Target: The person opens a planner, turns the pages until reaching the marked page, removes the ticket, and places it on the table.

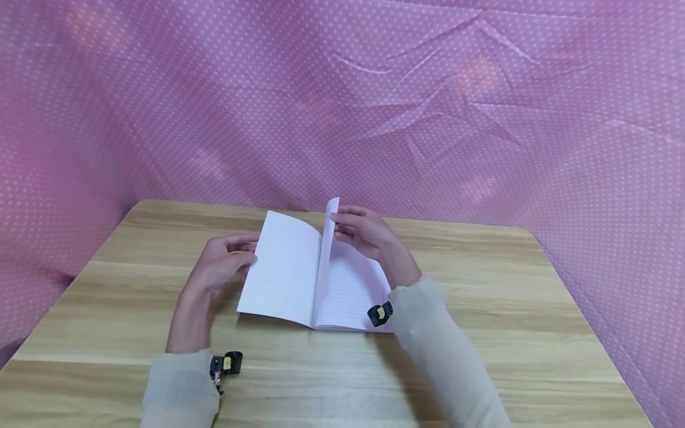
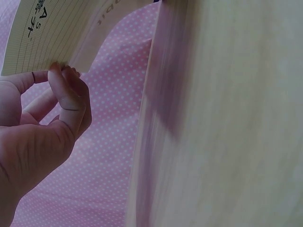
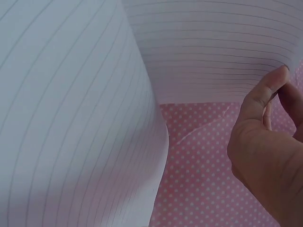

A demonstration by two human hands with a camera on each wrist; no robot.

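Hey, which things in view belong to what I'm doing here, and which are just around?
In use:
- notebook, open
- left hand, pinching its left edge
- right hand, pinching a raised page

Just around:
- wooden table, only supporting
- pink dotted cloth behind
- wrist cameras

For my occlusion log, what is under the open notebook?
The notebook rests on the wooden table, shadow showing beneath the side the left hand holds up; anything under its right side is covered.
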